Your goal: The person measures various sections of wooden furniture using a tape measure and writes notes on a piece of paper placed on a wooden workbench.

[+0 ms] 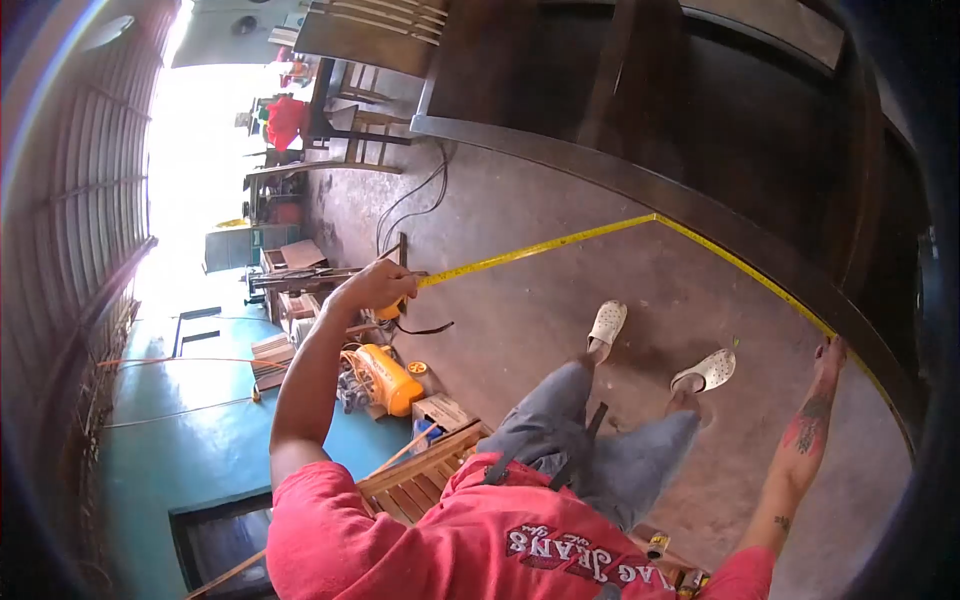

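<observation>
My left hand (375, 287) is closed around the case of a yellow tape measure (540, 246), with a strap dangling below it. The blade runs out to the edge of a large dark wooden piece (560, 152), where it bends sharply. From there it follows that edge to my right hand (829, 357), whose fingers are pinched on the blade against the wood. Past these fingers more of the yellow strip continues along the edge.
An orange air compressor (388, 380) stands on the left beside a slatted wooden bench (425, 480). Wooden chairs (365, 130) and a black cable (415, 195) are further up. My feet, in pale clogs (608, 322), are on the concrete floor.
</observation>
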A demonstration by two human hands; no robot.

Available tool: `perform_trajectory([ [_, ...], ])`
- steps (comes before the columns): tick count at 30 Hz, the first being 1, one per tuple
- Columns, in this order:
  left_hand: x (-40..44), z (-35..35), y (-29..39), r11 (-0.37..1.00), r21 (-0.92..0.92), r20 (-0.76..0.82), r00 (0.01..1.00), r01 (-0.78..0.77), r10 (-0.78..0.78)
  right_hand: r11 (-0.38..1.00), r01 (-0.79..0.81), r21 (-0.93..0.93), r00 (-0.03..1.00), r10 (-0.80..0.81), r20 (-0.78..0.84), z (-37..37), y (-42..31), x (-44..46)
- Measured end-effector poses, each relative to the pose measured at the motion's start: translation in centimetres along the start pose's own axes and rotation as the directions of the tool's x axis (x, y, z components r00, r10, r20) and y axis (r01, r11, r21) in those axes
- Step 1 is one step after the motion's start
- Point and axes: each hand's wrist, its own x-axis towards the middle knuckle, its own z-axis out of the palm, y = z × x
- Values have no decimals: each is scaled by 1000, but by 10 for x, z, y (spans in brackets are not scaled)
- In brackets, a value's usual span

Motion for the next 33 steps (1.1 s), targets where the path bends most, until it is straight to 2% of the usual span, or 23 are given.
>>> perform_trajectory([
  [1,-5,0,2,999,12,-18,999,39,-39,1000,4,-6,1000,-4,1,-1,-3,-2],
  [4,-20,-11,23,999,49,19,1000,-15,14,999,3,-39,1000,-3,20,-12,0,-8],
  [5,-21,-12,25,994,18,22,994,111,-111,999,9,-47,1000,-8,29,-13,0,-6],
  [8,-14,-4,2,996,-25,22,996,85,-85,998,18,-59,999,-16,28,-20,1,-7],
  [9,-16,-6,6,991,31,17,991,129,-129,998,19,-64,1000,-17,26,-22,1,-7],
  [12,-20,-10,6,993,93,-9,998,69,-69,997,19,-72,1000,-18,16,-22,0,-8],
  [15,-15,-8,-19,999,35,-22,999,24,-23,997,15,-80,1000,-13,19,-22,-2,-9],
  [18,-25,-13,-3,996,48,-19,997,79,-78,996,20,-87,1000,-19,15,-20,-6,-8],
  [21,-20,-6,-29,996,-16,6,996,88,-88,996,28,-90,999,-27,18,-19,-7,-8],
  [24,-21,-8,-37,999,28,6,1000,15,-15,995,29,-96,999,-27,22,-18,-8,-7],
  [27,-28,-9,-29,999,-22,-1,999,36,-36,995,31,-91,999,-30,17,-20,-9,-7],
  [30,-25,-8,-41,999,-6,6,999,38,-38,995,35,-91,999,-33,27,-15,-11,-7],
  [33,-23,-7,-41,994,31,37,993,108,-109,994,40,-97,999,-37,27,-17,-13,-6],
])
